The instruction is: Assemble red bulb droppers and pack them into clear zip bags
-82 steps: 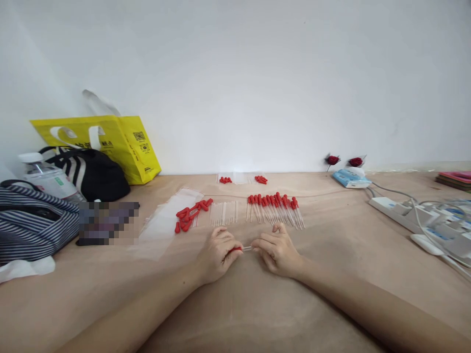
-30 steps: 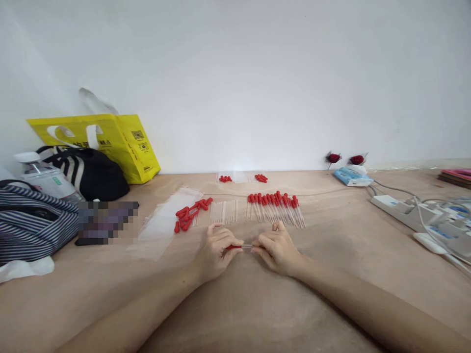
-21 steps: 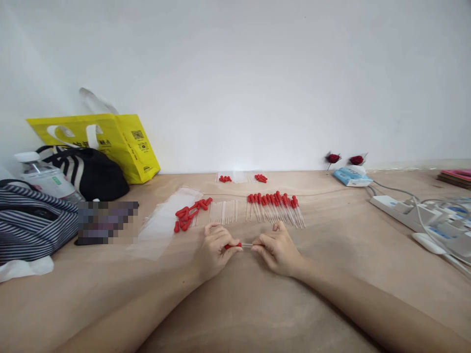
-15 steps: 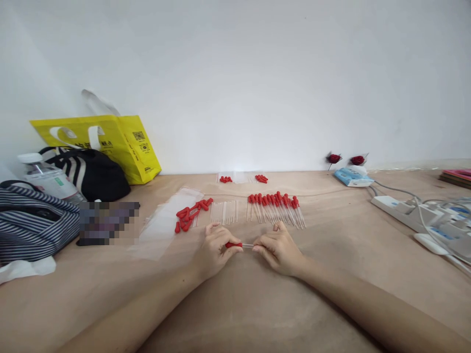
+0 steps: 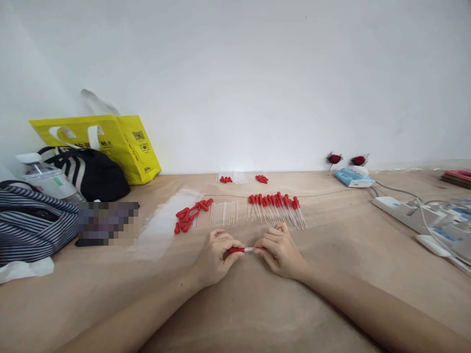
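Observation:
My left hand [image 5: 220, 256] pinches a red rubber dropper bulb [image 5: 236, 250] between thumb and fingers. A clear dropper tube [image 5: 250, 249] runs from the bulb's open end into my right hand [image 5: 281, 251], whose fingers are closed on it. Bulb and tube lie in one line, roughly level, just above the table. Beyond my left hand are a loose pile of red bulbs [image 5: 187, 219] and a row of bare clear tubes [image 5: 223, 213]. Past my right hand lies a row of droppers with red bulbs fitted [image 5: 276, 202], tips pointing toward me.
Clear plastic bags [image 5: 162, 223] lie left of the bulbs. Small bags of red bulbs [image 5: 262, 179] rest by the wall. A yellow bag [image 5: 142, 152], black bag [image 5: 105, 174], bottle [image 5: 51, 179] and striped pouch [image 5: 40, 225] stand left. Power strips [image 5: 415, 215] and a tissue pack [image 5: 353, 177] are right.
Both hands have shifted slightly toward me and to the right, still holding the bulb and tube in line. The other things on the table look the same.

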The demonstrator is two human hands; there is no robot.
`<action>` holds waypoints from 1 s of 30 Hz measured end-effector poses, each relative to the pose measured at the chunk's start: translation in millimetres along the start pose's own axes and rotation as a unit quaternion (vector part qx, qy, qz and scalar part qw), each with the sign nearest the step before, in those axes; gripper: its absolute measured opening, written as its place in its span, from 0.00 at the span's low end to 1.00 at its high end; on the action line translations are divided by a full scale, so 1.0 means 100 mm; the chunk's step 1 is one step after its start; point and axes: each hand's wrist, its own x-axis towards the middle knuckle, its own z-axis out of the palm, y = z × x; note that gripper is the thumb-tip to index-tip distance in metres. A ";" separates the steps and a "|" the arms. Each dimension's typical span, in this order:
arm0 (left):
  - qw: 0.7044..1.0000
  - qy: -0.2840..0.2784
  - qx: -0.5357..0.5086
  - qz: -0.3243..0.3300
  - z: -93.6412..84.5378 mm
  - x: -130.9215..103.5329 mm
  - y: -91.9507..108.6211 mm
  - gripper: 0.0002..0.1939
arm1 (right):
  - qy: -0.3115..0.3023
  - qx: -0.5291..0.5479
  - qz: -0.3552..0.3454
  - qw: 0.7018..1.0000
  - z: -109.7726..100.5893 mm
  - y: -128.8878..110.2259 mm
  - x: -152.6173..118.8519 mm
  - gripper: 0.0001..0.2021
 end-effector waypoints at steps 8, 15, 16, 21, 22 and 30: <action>0.999 -0.008 -0.017 -0.029 0.01 0.00 0.02 0.05 | 0.017 0.028 0.014 0.999 0.01 -0.01 0.00 0.08; 0.997 0.026 -0.033 -0.067 0.01 0.04 -0.02 0.03 | -0.018 -0.008 0.022 1.000 -0.05 0.04 0.06 0.08; 0.996 0.020 -0.037 -0.073 0.01 0.04 -0.03 0.04 | -0.025 -0.020 0.019 0.999 -0.07 0.05 0.06 0.08; 0.995 0.029 0.040 -0.087 -0.06 0.05 -0.10 0.18 | -0.044 -0.065 0.047 0.996 -0.12 0.11 0.07 0.07; 0.992 0.056 0.074 -0.087 -0.08 0.04 -0.12 0.24 | -0.032 -0.072 0.081 0.994 -0.12 0.15 0.09 0.07; 0.941 0.135 0.275 -0.143 -0.30 0.05 -0.35 0.24 | 0.042 -0.110 0.411 0.904 -0.01 0.57 0.43 0.08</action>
